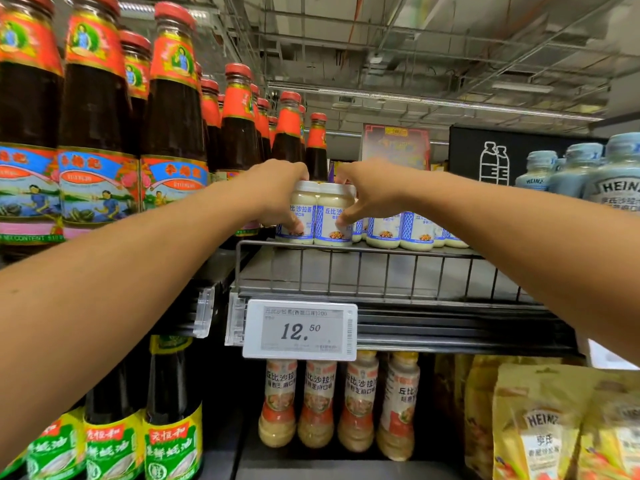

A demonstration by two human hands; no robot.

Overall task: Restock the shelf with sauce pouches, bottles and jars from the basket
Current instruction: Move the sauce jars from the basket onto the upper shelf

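left grip (282, 197): curled round left jar (298, 216)
right grip (369, 197): curled round right jar (332, 220)
place: on shelf (381, 271), 12 o'clock
progress: partway, front row bare; basket unseen

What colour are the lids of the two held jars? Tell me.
White lids on both jars, head view.

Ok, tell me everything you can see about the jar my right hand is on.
The jar holds creamy white sauce, with a white lid and a blue-and-white label showing Chinese text and a food picture. It stands upright on the wire-fronted shelf, touching a matching jar. The right hand grips it, fingers over the lid, thumb on the label.
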